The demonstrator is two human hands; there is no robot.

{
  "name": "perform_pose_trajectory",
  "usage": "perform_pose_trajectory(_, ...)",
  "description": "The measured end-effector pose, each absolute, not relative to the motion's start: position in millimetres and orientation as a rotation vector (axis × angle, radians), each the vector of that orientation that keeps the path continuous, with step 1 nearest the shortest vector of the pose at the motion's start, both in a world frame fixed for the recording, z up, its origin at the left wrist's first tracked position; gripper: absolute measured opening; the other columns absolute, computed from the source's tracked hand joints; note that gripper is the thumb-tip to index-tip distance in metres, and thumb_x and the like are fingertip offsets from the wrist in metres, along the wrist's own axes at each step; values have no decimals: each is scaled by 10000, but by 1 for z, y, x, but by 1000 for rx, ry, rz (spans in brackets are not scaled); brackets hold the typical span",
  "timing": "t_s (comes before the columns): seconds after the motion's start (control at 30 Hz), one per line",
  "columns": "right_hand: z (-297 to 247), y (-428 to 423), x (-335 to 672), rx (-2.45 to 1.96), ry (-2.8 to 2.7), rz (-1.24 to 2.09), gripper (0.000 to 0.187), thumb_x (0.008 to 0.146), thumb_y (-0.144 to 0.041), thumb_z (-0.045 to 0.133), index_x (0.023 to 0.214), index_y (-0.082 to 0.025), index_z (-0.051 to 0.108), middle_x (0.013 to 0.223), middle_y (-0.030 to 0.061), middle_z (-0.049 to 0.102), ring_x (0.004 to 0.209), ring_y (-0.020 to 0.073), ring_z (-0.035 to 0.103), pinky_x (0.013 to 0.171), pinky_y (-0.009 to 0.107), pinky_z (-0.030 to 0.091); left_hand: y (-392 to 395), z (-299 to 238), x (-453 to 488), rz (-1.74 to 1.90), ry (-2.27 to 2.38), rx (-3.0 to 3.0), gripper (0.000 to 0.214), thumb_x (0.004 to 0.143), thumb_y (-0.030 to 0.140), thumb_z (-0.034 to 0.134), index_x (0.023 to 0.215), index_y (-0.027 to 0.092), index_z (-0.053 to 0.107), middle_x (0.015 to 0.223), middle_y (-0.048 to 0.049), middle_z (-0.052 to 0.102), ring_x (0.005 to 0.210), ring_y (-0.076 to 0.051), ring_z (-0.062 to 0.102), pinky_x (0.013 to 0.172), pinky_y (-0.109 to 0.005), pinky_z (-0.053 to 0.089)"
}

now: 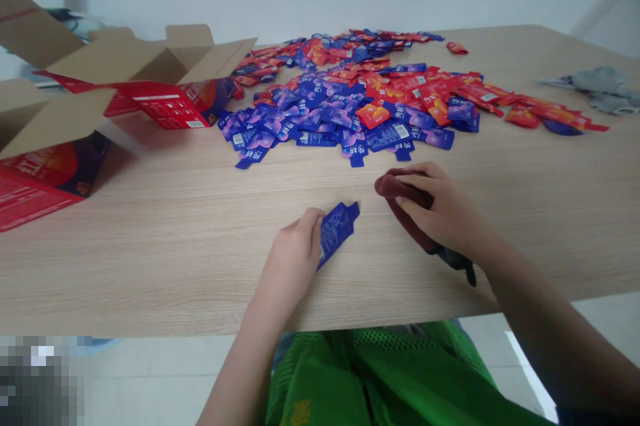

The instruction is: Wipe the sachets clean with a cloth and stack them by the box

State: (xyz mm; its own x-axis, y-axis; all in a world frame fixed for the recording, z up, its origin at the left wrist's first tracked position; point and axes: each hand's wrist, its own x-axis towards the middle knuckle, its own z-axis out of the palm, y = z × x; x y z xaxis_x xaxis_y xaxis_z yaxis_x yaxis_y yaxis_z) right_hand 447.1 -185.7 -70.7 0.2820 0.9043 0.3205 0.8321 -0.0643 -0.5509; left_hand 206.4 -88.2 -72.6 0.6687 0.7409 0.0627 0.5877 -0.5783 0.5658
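Observation:
My left hand (296, 246) grips a blue sachet (336, 234) by its near end, the notched spout-like end pointing away to the right. The sachet is tilted just over the table. Fingers of my right hand (440, 203) are closed round a long maroon item (411, 218) with a dark lower end and a small black tab. It looks soft, but I cannot tell its exact kind. Beyond both hands lies a loose heap of blue sachets (320, 109), mixed with red and orange sachets (395, 87) to the right and behind.
Two open red cartons with raised flaps stand on the left, one nearer (50, 176) and one farther (170, 105). A grey cloth-like bundle (603, 86) lies at the far right. The wooden table (175, 266) has its front edge close to my body. A wall closes off the back.

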Motion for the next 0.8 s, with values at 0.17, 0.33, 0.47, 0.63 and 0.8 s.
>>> perform_pose_trajectory(0.17, -82, -181, 443, -1926, -1576, 194, 289, 847, -231, 560, 1108, -260, 680, 1185, 63, 570, 1089, 240, 587, 998, 426, 479, -97, -91, 216, 365, 1030, 2655, 291, 945, 177, 484, 1216, 184, 590, 1183, -114, 618, 1065, -259, 575, 905, -420, 491)
perform_pose_trajectory(0.33, -90, -171, 422, -1925, -1720, 159, 316, 850, -191, 540, 1133, -228, 676, 1224, 79, 556, 1134, 240, 550, 993, 412, 473, -113, -104, 213, 269, 838, 2765, 363, 954, 206, 490, 1309, 241, 561, 1284, -88, 566, 1099, -262, 516, 898, -435, 488)
perform_pose_trajectory(0.47, -95, -168, 413, -1971, -1866, 145, 313, 850, -149, 517, 1087, -244, 697, 1256, 84, 536, 1155, 264, 518, 958, 444, 481, -116, -107, 212, 272, 861, 2752, 342, 960, 226, 477, 1282, 229, 592, 1261, -89, 578, 1069, -265, 503, 877, -434, 492)
perform_pose_trajectory(0.63, -100, -171, 431, -2021, -1849, 189, 295, 859, -173, 536, 1087, -261, 701, 1257, 81, 527, 1107, 256, 542, 944, 458, 486, -119, -102, 216, 240, 921, 2715, 339, 953, 219, 480, 1266, 226, 607, 1223, -88, 579, 1052, -276, 516, 886, -451, 503)
perform_pose_trajectory(0.8, -95, -167, 425, -1965, -1699, 135, 290, 855, -172, 544, 1090, -258, 692, 1225, 80, 545, 1121, 256, 543, 957, 455, 487, -132, -90, 225, 45, 1034, 2609, 332, 967, 262, 447, 1249, 179, 602, 1081, -101, 555, 804, -218, 623, 707, -382, 561)
